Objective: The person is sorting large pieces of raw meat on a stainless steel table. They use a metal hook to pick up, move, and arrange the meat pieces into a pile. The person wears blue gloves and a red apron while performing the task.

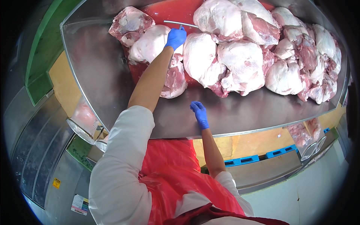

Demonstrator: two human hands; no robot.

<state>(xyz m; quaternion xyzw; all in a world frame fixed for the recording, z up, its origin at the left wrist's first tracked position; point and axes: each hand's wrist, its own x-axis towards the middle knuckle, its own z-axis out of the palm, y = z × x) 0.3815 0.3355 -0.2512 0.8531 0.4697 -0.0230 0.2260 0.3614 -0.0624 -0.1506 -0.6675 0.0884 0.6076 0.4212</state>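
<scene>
My left hand (176, 38), in a blue glove, reaches over the steel table (92, 70). It grips a metal tool (181, 24) with a long crossbar; the part inside the fist is hidden. Beneath the hand and wrist lies a large pale cut of raw meat with skin or fat (153, 42), and a redder piece (173, 80) lies beside the forearm. My right hand (199, 112), also blue-gloved, is over the near part of the table, below the meat. Its fingers are bent, and no object shows in it; whether they are closed is unclear.
Many large raw cuts (242, 66) fill the middle and right of the table, some on a red surface (168, 12). Transparent bags of meat (84, 115) stand low at the left, others (303, 135) at the right. Blue pallet-like parts (244, 160) lie under the near edge.
</scene>
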